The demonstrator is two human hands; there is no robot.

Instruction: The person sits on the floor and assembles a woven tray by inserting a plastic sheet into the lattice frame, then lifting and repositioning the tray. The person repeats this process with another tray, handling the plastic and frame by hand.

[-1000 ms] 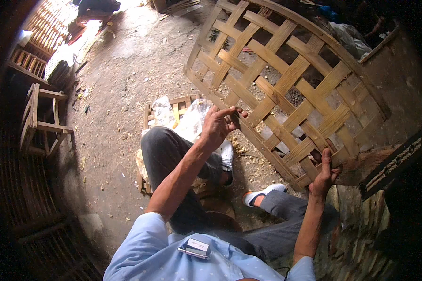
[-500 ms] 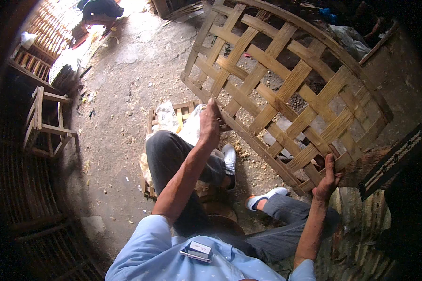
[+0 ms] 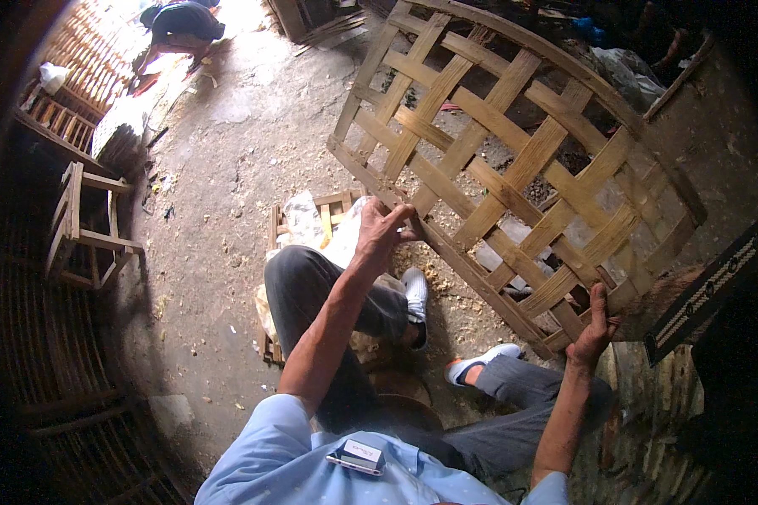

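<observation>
A large lattice panel (image 3: 528, 172), woven from flat wooden or bamboo strips inside a thin frame, is held up at a slant in front of me. My left hand (image 3: 381, 234) grips its near edge, thumb and forefinger pinched at the rail; the other fingers are partly hidden. At the near right corner my right hand (image 3: 592, 335) clasps the frame, thumb up along it and fingers curled at the rim. Ground and scraps show through the square gaps of the weave.
Beside my left knee lies a slatted wooden piece (image 3: 335, 204) with whitish sheeting (image 3: 301, 217) over it. A wooden stool frame (image 3: 97, 225) stands at left. A person (image 3: 184, 27) bends over far left. A dark patterned strip (image 3: 706, 286) juts in at right. Chips litter the floor (image 3: 219, 278).
My left hand has slid along the panel's near edge toward me and turned into a pinch. The right hand keeps its corner. The far person shows more fully.
</observation>
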